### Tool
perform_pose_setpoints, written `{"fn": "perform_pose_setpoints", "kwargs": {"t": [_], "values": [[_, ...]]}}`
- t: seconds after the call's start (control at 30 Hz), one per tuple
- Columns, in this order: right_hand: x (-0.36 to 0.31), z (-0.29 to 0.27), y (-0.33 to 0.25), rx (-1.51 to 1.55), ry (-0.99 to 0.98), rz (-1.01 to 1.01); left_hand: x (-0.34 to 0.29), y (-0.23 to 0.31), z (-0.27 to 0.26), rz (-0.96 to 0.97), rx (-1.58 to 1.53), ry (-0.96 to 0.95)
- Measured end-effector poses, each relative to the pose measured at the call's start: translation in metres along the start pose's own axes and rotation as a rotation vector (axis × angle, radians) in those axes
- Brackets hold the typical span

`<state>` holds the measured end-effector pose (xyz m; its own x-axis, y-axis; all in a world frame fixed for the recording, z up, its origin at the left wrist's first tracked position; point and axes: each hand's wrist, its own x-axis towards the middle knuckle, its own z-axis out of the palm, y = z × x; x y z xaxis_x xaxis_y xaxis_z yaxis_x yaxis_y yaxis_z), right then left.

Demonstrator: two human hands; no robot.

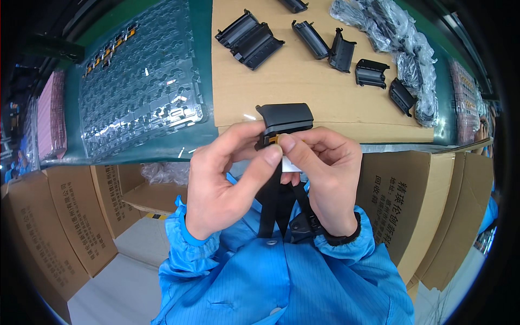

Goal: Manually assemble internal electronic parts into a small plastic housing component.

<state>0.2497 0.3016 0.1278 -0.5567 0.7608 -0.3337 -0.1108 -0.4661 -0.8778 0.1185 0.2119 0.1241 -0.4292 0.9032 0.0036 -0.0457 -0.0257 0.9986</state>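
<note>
A curved black plastic housing point(287, 116) is held up just in front of the table's near edge. My left hand point(219, 184) grips its left side, the thumb pressed at the lower edge. My right hand point(330, 176) is closed in a pinch at the same lower edge, thumb and forefinger on a small orange part point(272, 139) that lies against the housing. Both thumb tips nearly meet there and cover most of that part. Below my right fingers shows a small white piece point(291, 166); what it is attached to is hidden.
Several black housings point(254, 46) lie on the cardboard sheet point(238, 97). Crumpled clear plastic bags point(406, 49) are piled at its right. A clear blister tray point(141, 81) on the left holds a row of orange-and-black parts point(111, 47). Open cartons point(403, 200) stand on both sides below the table.
</note>
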Motion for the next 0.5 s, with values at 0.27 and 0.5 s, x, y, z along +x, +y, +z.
{"fn": "perform_pose_setpoints", "kwargs": {"t": [0.27, 0.5], "values": [[-0.003, -0.003, 0.012, -0.597, 0.243, -0.49, -0.006, 0.006, 0.0, -0.116, 0.011, 0.219], [0.01, 0.007, 0.013, -0.213, -0.038, -0.286, -0.014, 0.01, -0.001, -0.173, -0.201, 0.191]]}}
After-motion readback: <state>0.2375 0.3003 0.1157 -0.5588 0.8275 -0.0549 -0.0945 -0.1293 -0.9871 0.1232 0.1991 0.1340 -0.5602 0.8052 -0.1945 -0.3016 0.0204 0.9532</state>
